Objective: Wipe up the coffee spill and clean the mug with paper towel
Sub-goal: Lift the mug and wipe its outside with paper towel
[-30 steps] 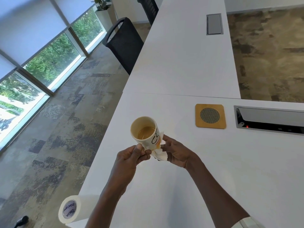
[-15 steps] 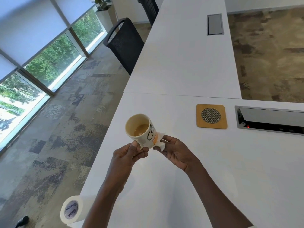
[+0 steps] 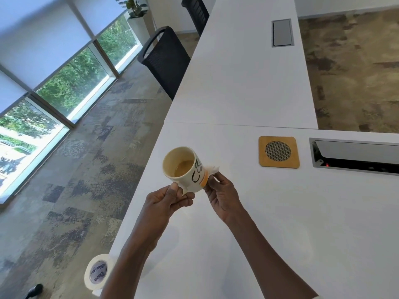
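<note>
Head view: cream ceramic mug (image 3: 183,167) with coffee inside, now tipped further leftward, above the white surface (image 3: 280,212). Left hand (image 3: 166,199) pinches its handle; right hand (image 3: 220,190) presses crumpled white paper towel (image 3: 212,168) against its base, so cleaning continues.

Both forearms bare — perhaps a pale sleeve edge at the right elbow, barely visible.

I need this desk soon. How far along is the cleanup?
Done: no spill shows on the white table. In hand: the left hand grips the tilted mug while the right hand presses a paper towel to its base. Left: coffee remains inside the mug.
</note>
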Action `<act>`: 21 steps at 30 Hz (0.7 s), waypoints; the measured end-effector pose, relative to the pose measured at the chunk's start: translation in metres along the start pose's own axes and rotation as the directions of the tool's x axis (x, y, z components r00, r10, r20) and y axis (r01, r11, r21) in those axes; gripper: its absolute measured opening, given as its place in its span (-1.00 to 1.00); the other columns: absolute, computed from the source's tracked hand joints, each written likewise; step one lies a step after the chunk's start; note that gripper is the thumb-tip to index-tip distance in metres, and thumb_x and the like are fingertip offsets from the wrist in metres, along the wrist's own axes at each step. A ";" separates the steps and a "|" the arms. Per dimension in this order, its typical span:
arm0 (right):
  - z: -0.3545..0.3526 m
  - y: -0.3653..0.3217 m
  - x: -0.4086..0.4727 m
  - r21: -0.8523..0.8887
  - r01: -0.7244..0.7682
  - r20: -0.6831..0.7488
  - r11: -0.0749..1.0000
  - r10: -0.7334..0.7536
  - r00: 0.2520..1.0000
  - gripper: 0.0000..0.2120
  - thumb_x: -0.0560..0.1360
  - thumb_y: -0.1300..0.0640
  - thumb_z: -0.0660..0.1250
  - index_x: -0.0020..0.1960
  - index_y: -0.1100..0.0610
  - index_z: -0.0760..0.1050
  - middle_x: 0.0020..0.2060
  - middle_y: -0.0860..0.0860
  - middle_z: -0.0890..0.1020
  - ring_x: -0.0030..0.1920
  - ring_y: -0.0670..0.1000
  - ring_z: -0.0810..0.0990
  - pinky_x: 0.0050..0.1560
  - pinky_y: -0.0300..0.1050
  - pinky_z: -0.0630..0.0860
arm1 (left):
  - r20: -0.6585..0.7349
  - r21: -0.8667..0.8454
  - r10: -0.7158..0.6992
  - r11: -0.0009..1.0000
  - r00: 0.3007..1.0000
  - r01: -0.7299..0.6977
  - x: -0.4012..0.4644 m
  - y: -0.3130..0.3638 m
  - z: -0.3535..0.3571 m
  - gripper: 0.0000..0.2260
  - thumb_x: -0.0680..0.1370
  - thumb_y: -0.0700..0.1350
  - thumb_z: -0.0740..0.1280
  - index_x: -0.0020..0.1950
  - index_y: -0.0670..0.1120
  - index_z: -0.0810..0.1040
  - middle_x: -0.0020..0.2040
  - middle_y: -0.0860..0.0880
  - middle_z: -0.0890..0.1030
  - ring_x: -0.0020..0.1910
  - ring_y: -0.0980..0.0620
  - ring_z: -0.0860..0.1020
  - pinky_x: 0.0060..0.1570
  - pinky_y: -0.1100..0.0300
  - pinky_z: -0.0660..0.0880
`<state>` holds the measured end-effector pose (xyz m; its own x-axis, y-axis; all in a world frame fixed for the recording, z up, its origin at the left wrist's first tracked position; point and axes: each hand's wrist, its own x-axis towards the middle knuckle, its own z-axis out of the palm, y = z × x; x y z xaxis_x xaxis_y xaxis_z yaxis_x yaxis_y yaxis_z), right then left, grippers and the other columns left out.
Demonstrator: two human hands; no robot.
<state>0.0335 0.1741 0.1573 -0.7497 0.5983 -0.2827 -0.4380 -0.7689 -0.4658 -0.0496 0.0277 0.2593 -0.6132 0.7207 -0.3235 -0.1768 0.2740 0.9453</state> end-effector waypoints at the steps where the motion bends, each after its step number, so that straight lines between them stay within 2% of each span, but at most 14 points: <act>1: 0.003 0.000 0.002 0.044 -0.004 -0.007 0.999 0.005 1.000 -0.77 0.55 0.40 0.25 0.03 0.24 0.66 -0.03 0.14 0.71 -0.03 0.04 0.70 -0.05 -0.18 0.62 | 0.010 0.006 -0.003 1.000 1.000 0.003 -0.002 0.001 0.001 -0.64 0.56 0.19 0.28 -0.29 0.00 0.65 -0.02 -0.18 0.75 0.12 -0.16 0.71 0.27 -0.13 0.53; 4: 0.011 0.001 0.004 0.091 -0.024 -0.007 0.996 0.025 1.000 -0.71 0.53 0.45 0.24 -0.02 0.21 0.70 -0.02 0.15 0.72 -0.01 0.04 0.71 -0.06 -0.18 0.63 | 0.026 0.016 0.000 1.000 1.000 -0.001 -0.007 0.003 0.001 -0.63 0.59 0.18 0.27 -0.30 0.01 0.62 -0.08 -0.14 0.75 0.12 -0.16 0.71 0.28 -0.13 0.53; 9: 0.016 0.011 0.006 0.105 -0.017 -0.031 0.994 0.021 0.999 -0.75 0.56 0.43 0.25 0.07 0.24 0.65 0.03 0.15 0.70 0.04 0.06 0.68 -0.03 -0.16 0.63 | 0.025 0.021 0.005 1.000 1.000 -0.006 -0.013 0.008 -0.002 -0.63 0.60 0.16 0.27 -0.29 0.01 0.64 -0.09 -0.12 0.75 0.11 -0.16 0.71 0.29 -0.15 0.53; 12: 0.020 0.018 0.005 0.113 -0.024 -0.021 0.993 0.026 0.999 -0.81 0.48 0.34 0.37 0.07 0.24 0.65 0.03 0.15 0.70 0.04 0.05 0.69 -0.01 -0.14 0.64 | 0.012 0.022 0.000 1.000 1.000 0.000 -0.016 0.009 -0.004 -0.62 0.60 0.19 0.27 -0.29 0.02 0.65 -0.08 -0.14 0.75 0.11 -0.15 0.71 0.28 -0.13 0.53; 15: 0.024 0.024 0.003 0.129 -0.046 0.007 0.991 0.045 0.999 -0.59 0.25 0.15 0.56 0.08 0.23 0.65 0.07 0.16 0.69 0.08 0.06 0.68 0.07 -0.09 0.63 | -0.005 0.014 -0.009 1.000 1.000 0.009 -0.018 0.008 -0.006 -0.62 0.60 0.17 0.29 -0.30 0.00 0.65 -0.04 -0.20 0.75 0.09 -0.15 0.72 0.28 -0.12 0.52; 17: 0.024 0.027 0.003 0.147 -0.058 0.035 0.987 0.053 0.998 -0.51 0.23 0.13 0.58 0.13 0.24 0.63 0.11 0.17 0.67 0.12 0.08 0.66 0.10 -0.07 0.62 | -0.009 0.010 -0.009 1.000 1.000 0.009 -0.021 0.007 -0.007 -0.63 0.60 0.16 0.29 -0.30 0.00 0.64 -0.04 -0.21 0.75 0.09 -0.15 0.72 0.28 -0.12 0.52; 21: 0.020 0.030 0.003 0.127 -0.059 0.052 0.990 0.052 0.997 -0.71 0.36 0.30 0.45 0.08 0.21 0.66 0.08 0.15 0.69 0.11 0.07 0.67 0.05 -0.12 0.62 | -0.020 -0.003 -0.014 1.000 1.000 0.014 -0.025 0.009 -0.011 -0.65 0.57 0.15 0.30 -0.31 -0.01 0.62 -0.02 -0.23 0.75 0.08 -0.17 0.72 0.26 -0.10 0.52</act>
<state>0.0082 0.1483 0.1590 -0.7966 0.5446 -0.2624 -0.4526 -0.8250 -0.3383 -0.0448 0.0052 0.2761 -0.6255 0.7041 -0.3363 -0.1880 0.2824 0.9407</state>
